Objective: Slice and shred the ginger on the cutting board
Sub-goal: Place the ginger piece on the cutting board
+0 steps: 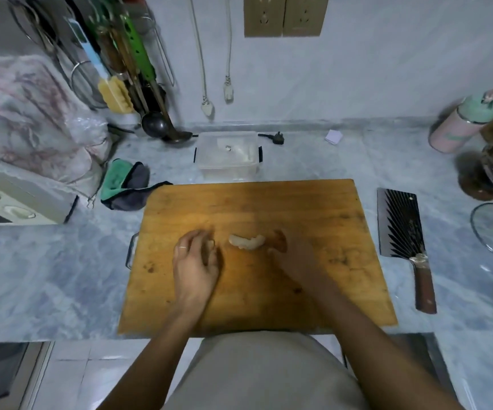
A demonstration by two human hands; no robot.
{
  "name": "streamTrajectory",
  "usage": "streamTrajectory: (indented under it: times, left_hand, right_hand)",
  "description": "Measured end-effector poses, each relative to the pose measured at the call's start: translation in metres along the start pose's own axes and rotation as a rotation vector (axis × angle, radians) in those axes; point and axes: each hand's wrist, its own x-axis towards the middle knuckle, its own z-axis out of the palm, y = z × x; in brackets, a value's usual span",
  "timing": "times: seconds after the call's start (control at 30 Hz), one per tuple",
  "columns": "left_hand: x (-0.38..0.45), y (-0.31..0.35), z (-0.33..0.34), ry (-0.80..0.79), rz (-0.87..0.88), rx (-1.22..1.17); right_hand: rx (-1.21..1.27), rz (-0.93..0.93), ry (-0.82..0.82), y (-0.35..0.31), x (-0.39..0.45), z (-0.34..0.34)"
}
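The ginger point(246, 242) lies whole mid cutting board point(254, 202), uncut. The left hand point(195, 261) hovers just left, fingers loosely spread, holding nothing. The right hand point(291, 255) is blurred; its fingers' state is unclear. The cleaver point(402, 232) waits on the desk point(47, 276), right.

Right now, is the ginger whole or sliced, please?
Whole: the ginger lies as one curved piece on the board; the cleaver lies beside it.
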Motion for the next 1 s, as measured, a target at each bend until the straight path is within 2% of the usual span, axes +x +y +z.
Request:
streamTrajectory:
  times: [0.17,0.37,0.53,0.63,0.77,0.9,1.0]
  left_hand:
    - [-0.001,0.049,0.021,-0.161,0.297,-0.147]
    - [0.005,0.130,0.070,-0.556,0.305,-0.161]
    - [-0.014,0.175,0.102,-0.729,0.482,-0.138]
    - [-0.036,0.196,0.113,-0.749,0.522,-0.153]
    - [-0.056,0.202,0.121,-0.737,0.485,-0.205]
    - [-0.061,0.196,0.118,-0.726,0.411,-0.283]
    - [-0.061,0.188,0.113,-0.671,0.312,-0.351]
  right_hand:
    - [0.151,0.130,0.196,0.043,-0.038,-0.043]
    - [0.166,0.286,0.388,0.094,-0.077,-0.090]
    - [0.095,0.470,0.519,0.145,-0.103,-0.115]
    - [0.019,0.557,0.476,0.166,-0.106,-0.122]
    - [-0.081,0.614,0.376,0.174,-0.096,-0.125]
    - [-0.041,0.625,0.355,0.182,-0.085,-0.134]
    - [0.154,0.621,0.379,0.187,-0.080,-0.142]
